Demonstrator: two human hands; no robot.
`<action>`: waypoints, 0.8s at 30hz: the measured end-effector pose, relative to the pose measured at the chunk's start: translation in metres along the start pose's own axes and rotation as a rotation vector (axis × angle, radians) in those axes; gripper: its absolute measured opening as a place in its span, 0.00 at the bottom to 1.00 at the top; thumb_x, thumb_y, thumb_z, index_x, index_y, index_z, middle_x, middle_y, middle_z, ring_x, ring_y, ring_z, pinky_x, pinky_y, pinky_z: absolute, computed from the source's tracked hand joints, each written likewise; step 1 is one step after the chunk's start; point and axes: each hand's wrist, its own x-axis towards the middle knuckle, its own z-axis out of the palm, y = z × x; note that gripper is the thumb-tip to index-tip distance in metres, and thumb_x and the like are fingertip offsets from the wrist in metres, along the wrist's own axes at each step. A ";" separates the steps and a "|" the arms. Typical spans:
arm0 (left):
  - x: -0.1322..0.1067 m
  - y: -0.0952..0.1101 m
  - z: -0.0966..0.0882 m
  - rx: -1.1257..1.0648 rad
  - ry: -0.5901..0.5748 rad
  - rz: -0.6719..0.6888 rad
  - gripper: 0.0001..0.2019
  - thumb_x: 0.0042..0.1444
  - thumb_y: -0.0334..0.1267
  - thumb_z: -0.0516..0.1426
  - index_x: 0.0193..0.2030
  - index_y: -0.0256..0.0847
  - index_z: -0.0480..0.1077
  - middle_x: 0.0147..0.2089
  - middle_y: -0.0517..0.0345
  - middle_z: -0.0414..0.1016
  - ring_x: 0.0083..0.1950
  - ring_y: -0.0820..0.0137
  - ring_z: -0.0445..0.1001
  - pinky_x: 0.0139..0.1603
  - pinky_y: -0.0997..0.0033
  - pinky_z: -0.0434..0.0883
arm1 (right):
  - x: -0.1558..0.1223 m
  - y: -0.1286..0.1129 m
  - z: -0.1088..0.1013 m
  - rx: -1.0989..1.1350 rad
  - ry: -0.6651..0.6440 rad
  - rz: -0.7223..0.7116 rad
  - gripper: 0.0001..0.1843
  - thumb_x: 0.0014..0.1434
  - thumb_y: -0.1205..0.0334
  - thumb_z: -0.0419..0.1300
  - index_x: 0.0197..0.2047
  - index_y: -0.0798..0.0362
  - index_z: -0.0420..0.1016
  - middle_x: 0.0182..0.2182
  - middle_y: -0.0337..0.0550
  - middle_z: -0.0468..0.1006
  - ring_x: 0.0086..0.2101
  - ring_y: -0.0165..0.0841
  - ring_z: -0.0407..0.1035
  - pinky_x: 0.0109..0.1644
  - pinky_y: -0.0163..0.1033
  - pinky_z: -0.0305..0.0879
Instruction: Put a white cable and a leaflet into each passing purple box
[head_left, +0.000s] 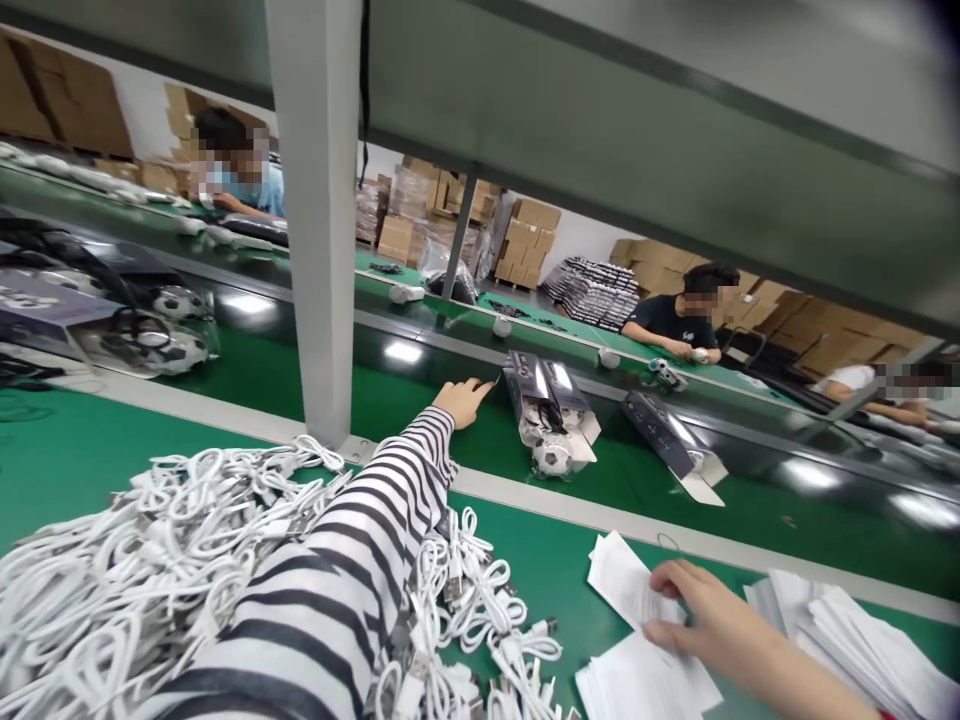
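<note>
My left hand (463, 400), in a black-and-white striped sleeve, reaches out over the green conveyor belt (420, 420). Its fingers are stretched out, just short of an open dark box (541, 392) with small football-shaped items (553, 456) spilling from it; it holds nothing. My right hand (694, 605) rests at the near edge of the bench, fingers pinched on a folded white paper leaflet (624, 585) from a loose stack of leaflets (637, 685).
A big heap of coiled white cables (150, 560) covers the near left bench. More leaflets (855, 630) lie at right. A second dark box (667, 440) rides the belt. A grey post (319, 220) stands ahead. Other people work across the line; cardboard boxes (525, 235) behind.
</note>
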 end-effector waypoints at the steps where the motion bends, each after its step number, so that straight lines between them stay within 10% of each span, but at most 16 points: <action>1: -0.001 0.000 0.002 0.007 -0.001 0.007 0.34 0.52 0.27 0.47 0.67 0.46 0.46 0.64 0.47 0.55 0.57 0.59 0.65 0.50 0.61 0.63 | 0.000 0.003 0.005 -0.006 0.044 0.006 0.14 0.47 0.52 0.59 0.35 0.51 0.69 0.38 0.49 0.73 0.42 0.43 0.67 0.45 0.44 0.64; 8: 0.008 0.032 0.012 0.044 -0.026 0.181 0.34 0.53 0.29 0.50 0.67 0.46 0.45 0.64 0.46 0.55 0.57 0.58 0.64 0.51 0.60 0.63 | -0.011 0.002 0.006 0.034 0.082 0.078 0.23 0.51 0.45 0.55 0.44 0.53 0.68 0.44 0.51 0.71 0.40 0.41 0.69 0.42 0.43 0.65; 15: 0.008 0.037 0.025 0.047 -0.106 0.178 0.24 0.56 0.31 0.47 0.61 0.42 0.59 0.63 0.47 0.59 0.59 0.59 0.61 0.53 0.59 0.62 | -0.006 -0.015 -0.018 0.110 -0.079 0.103 0.19 0.44 0.48 0.62 0.32 0.53 0.65 0.33 0.46 0.72 0.34 0.39 0.67 0.37 0.40 0.62; 24: 0.016 0.047 0.009 -0.204 -0.094 0.231 0.21 0.56 0.32 0.48 0.57 0.41 0.63 0.60 0.49 0.63 0.57 0.62 0.64 0.56 0.61 0.61 | -0.017 -0.028 -0.029 0.788 0.053 0.112 0.25 0.44 0.40 0.62 0.33 0.49 0.59 0.25 0.36 0.71 0.29 0.33 0.68 0.32 0.36 0.62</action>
